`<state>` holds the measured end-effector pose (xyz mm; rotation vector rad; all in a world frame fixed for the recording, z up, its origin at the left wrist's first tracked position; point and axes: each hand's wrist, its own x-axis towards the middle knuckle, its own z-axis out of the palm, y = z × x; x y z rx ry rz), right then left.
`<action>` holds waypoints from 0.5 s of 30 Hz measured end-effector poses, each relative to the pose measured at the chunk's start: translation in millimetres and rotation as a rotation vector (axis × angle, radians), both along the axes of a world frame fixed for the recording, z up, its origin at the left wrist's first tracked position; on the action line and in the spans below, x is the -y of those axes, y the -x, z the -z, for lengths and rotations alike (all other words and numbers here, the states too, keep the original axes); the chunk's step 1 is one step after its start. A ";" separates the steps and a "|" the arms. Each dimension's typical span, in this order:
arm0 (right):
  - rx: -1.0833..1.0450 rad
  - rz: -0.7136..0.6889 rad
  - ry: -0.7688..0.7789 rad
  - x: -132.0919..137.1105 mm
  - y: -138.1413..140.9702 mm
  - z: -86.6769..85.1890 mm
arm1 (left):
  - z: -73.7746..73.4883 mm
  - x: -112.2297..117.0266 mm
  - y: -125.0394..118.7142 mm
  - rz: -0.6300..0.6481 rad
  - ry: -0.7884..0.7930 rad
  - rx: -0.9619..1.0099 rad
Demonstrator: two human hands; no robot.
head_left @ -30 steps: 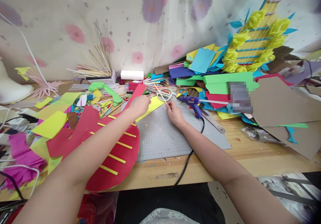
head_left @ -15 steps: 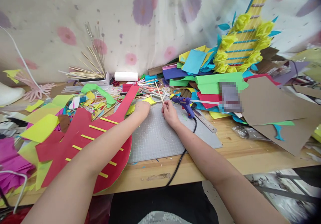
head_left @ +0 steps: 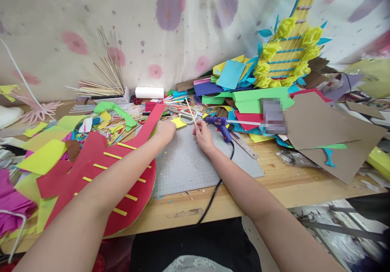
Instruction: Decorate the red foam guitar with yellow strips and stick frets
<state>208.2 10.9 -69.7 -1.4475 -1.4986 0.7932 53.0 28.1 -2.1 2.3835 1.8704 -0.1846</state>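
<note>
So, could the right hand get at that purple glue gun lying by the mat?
Probably yes. The purple plastic glue gun lies just beside the right hand, with only bare grey cutting mat between them. One catch: its fingers are pinching a thin wooden stick, so that hand is not free.

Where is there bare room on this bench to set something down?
The mat is mostly bare between the forearms, near side of the right hand and its stick. Bare wood of the bench lies between the cord, the mat and the cardboard. Crowded: the left, under the red guitar, and the back by the glue gun.
</note>
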 end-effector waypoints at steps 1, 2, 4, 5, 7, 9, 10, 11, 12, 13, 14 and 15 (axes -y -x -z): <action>-0.011 0.015 -0.008 0.0 0.0 -0.5 | -2.7 -3.5 2.0 -0.049 -0.059 0.009; -0.025 0.038 -0.021 -0.1 -0.2 -0.9 | -6.6 -7.6 4.5 -0.109 -0.120 0.037; -0.053 0.087 -0.052 -0.7 -0.7 -1.2 | -18.6 -17.1 11.9 -0.246 -0.208 0.167; -0.063 0.107 -0.065 -1.0 -1.1 -1.3 | -26.4 -22.6 16.9 -0.310 -0.257 0.256; -0.070 0.130 -0.078 -1.2 -1.7 -1.6 | -43.6 -34.0 30.0 -0.417 -0.330 0.445; -0.051 0.141 -0.092 -0.3 -1.8 -2.4 | -59.3 -44.9 47.8 -0.520 -0.323 0.688; -0.034 0.137 -0.103 0.5 -1.6 -2.9 | -65.1 -49.7 58.4 -0.576 -0.297 0.825; -0.013 0.125 -0.112 1.4 -1.3 -3.4 | -68.8 -53.7 70.1 -0.619 -0.278 0.945; 0.011 0.107 -0.120 2.4 -1.0 -3.8 | -70.2 -56.8 82.7 -0.641 -0.270 1.032; 0.039 0.081 -0.128 3.4 -0.5 -4.2 | -69.3 -58.9 95.9 -0.668 -0.275 1.052; 0.071 0.053 -0.134 4.3 -0.1 -4.4 | -66.4 -59.8 109.2 -0.696 -0.246 1.039; 0.106 0.026 -0.140 5.1 0.4 -4.7 | -62.0 -59.6 122.1 -0.720 -0.221 0.998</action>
